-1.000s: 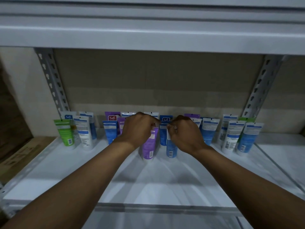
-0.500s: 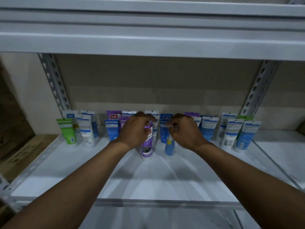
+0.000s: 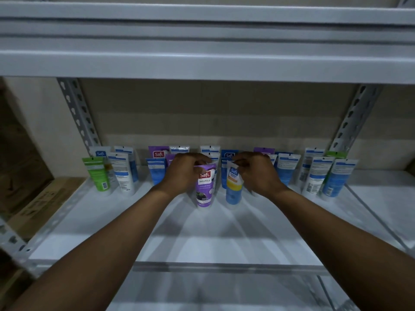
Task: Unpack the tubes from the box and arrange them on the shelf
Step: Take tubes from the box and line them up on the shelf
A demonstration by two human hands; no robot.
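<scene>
The left hand [image 3: 183, 175] pinches the crimped top of a purple Safi Naturals tube [image 3: 204, 189], its grip curled close round the seal. The right hand [image 3: 258, 173] pinches the top of a blue-and-yellow Safi tube [image 3: 234, 189] likewise. Both tubes stand cap-down on the white shelf [image 3: 224, 234], side by side, just before the back rows of tubes [image 3: 289, 169].

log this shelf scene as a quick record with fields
left hand: grips the purple tube at its top edge
right hand: pinches the blue tube at its top edge
held tubes: upright, cap down, on the shelf, in front of the row
labels: both fronts face the camera
row's left end: green tube
</scene>
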